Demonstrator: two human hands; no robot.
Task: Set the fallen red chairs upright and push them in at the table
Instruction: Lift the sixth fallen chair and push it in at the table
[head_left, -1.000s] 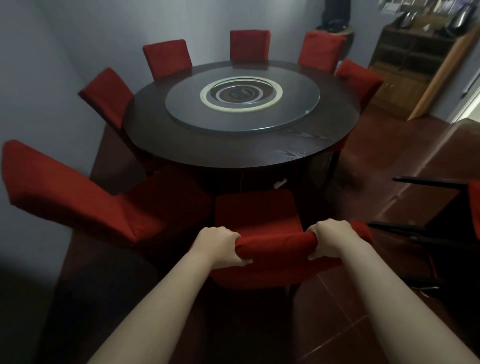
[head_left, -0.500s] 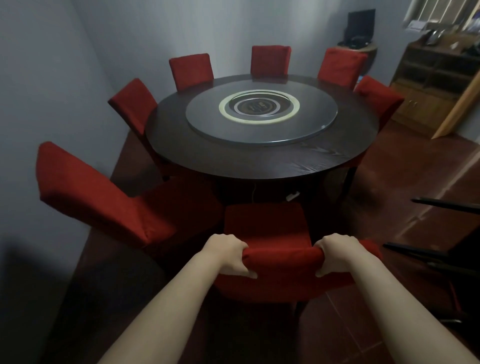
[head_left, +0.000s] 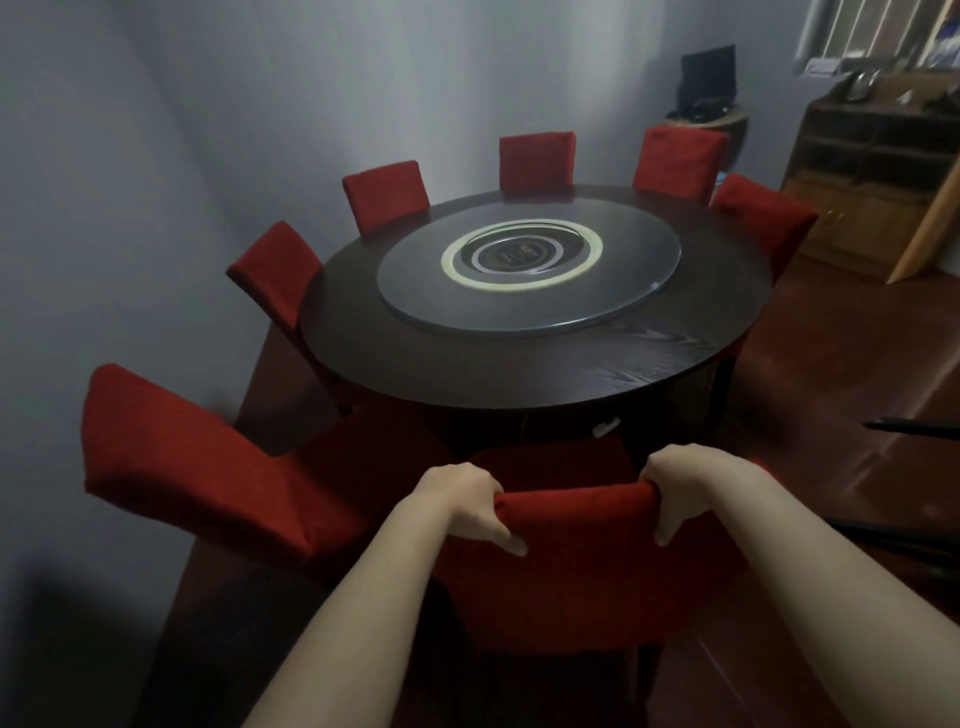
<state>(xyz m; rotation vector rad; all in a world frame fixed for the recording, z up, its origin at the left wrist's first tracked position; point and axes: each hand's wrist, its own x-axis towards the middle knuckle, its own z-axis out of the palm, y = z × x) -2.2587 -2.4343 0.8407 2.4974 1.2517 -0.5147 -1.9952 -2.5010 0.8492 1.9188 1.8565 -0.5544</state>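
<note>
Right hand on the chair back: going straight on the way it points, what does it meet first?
Likely the near rim of the round table. The right hand grips the top of the red chair and points across its seat towards that rim; nothing else shows between, though depth is unclear.

Round table (head_left: 519, 374): dark brown, nearly black, with fine wood grain showing paler toward its right rim. Turntable disc (head_left: 623, 291) on the table: smoky grey. Rings (head_left: 522, 254) at the disc's centre: concentric, with a cream outer band, grey bands inside it and a black core bearing a small amber mark. Far chairs (head_left: 536, 158) behind the table: plain red fabric. Left chair (head_left: 197, 467) beside the table: brighter red. Near chair (head_left: 582, 561) in front of the table: deeper red. Floor (head_left: 831, 389) right of the table: glossy reddish brown. Wall (head_left: 260, 104) behind the table: plain pale blue-grey. Cabinet (head_left: 857, 208) beyond the table's right side: mid-brown wood.
</note>
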